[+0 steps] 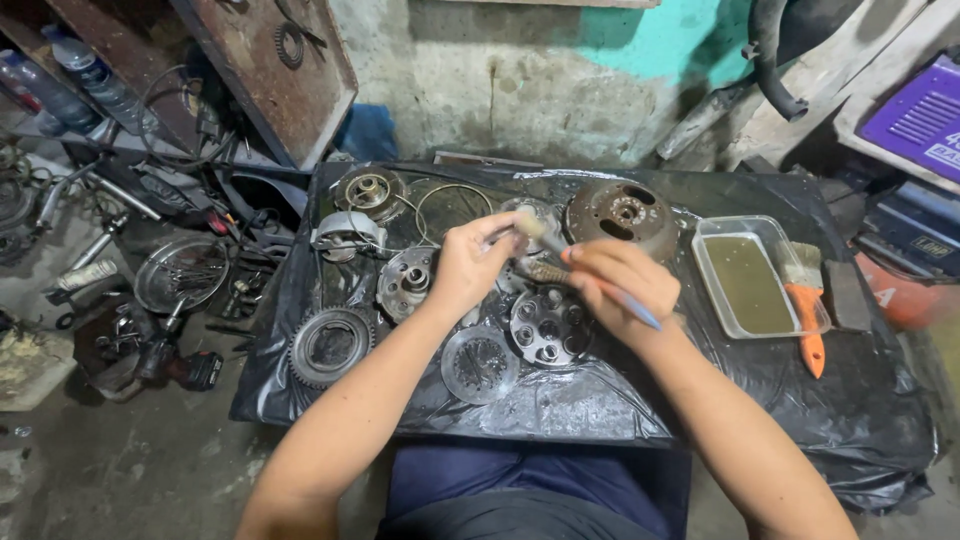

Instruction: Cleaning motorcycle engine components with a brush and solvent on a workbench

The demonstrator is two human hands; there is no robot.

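Brushwork suits short, light strokes: the right hand [618, 282] grips a blue-handled brush [560, 250], bristles on a small metal part [540, 268] that the left hand [468, 262] pinches above mid-surface. At six o'clock lies a holed round clutch plate [548, 325]; at three o'clock, a clear tray of murky liquid [748, 284] on crinkled black plastic sheet [600, 400].

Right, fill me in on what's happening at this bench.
A person sits at a table covered in black plastic sheet, brushing a small metal part. The left hand holds the part, while the right hand works a blue-handled brush against it. Gears and clutch plates lie spread around. A tray of murky liquid and an orange-handled paintbrush sit to the right.
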